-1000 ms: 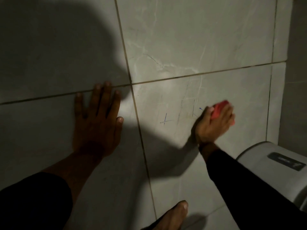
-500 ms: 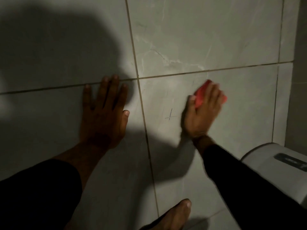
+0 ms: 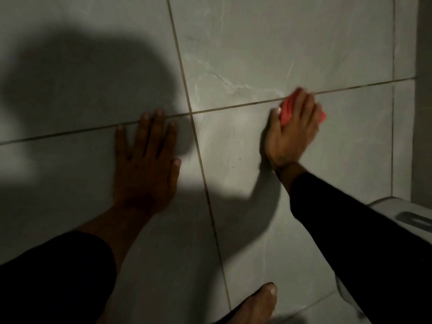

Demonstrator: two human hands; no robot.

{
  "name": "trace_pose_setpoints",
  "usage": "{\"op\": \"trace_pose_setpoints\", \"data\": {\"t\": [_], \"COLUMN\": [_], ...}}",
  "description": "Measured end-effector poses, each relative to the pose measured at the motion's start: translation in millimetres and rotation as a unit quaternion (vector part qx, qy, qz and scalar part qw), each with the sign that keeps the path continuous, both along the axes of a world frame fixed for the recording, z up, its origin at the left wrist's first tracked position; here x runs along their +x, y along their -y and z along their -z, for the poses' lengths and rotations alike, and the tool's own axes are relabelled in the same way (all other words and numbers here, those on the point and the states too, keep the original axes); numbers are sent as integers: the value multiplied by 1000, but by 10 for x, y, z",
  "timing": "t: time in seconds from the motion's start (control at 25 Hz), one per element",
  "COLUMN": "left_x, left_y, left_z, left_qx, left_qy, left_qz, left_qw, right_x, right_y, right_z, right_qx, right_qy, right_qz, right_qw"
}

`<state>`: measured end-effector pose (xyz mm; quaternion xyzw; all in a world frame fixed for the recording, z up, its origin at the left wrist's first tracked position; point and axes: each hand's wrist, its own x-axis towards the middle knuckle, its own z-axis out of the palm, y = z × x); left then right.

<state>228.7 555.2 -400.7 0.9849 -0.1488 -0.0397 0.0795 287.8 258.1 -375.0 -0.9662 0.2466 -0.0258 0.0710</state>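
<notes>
My left hand (image 3: 145,160) lies flat on the grey floor tiles (image 3: 245,43), fingers straight and spread, fingertips on a grout line. My right hand (image 3: 292,132) grips a red sponge (image 3: 288,109) and presses it on the tile right at the grout line (image 3: 233,107). Only the sponge's red edges show beside my fingers. The tile under my right hand looks bare of pen marks.
A white appliance (image 3: 397,213) with a dark label sits at the right edge under my right sleeve. A bare foot (image 3: 257,305) stands at the bottom centre. A wall rises at the far right. My shadow darkens the left tiles.
My right hand has slid the sponge up the tile toward the grout line. The blue pen marks seen earlier no longer show. My left hand has stayed flat.
</notes>
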Motion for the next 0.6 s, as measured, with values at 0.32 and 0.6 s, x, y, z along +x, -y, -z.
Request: {"op": "trace_pose_setpoints", "data": {"t": [0.32, 0.6], "left_x": [6, -5], "left_y": [-23, -16], "left_z": [-24, -8], "left_qx": [-1, -2], "left_qy": [-5, -4], "left_qz": [-1, 0], "left_qw": [1000, 1000], "right_x": [-2604, -11], "right_y": [-770, -553], "right_z": [-188, -6], "right_qx": [36, 12], "right_qy": [-191, -7], "right_qz": [-317, -124], "right_qw": [928, 992]}}
